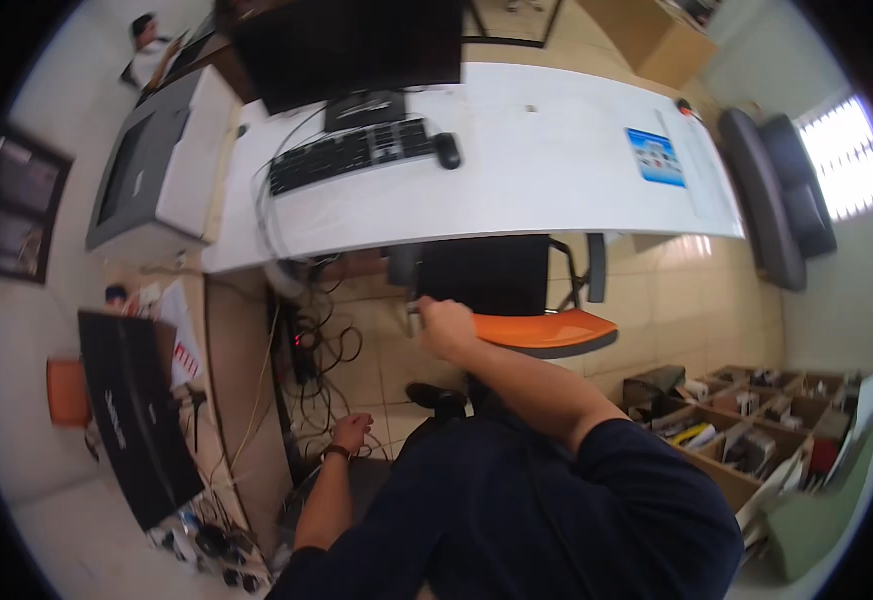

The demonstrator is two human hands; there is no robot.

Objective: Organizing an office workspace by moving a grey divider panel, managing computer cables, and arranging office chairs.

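Observation:
My right hand (448, 330) is closed at the left end of an office chair's (546, 328) orange backrest, fingers curled round its frame. The chair has a black seat tucked partly under the white desk and an armrest on its right side. A small greyish piece shows beside my fingers; I cannot make out what it is. My left hand (352, 431) hangs low beside my body, its fingers loosely curled in, with nothing visible in them. A dark band circles that wrist.
On the white desk (546, 190) stand a monitor (346, 50), keyboard (351, 155), mouse (446, 150) and blue sheet (655, 157). A printer (196, 150) is at the left. Cables (331, 350) tangle on the floor. A wooden compartment box (716, 475) lies right; someone sits far left.

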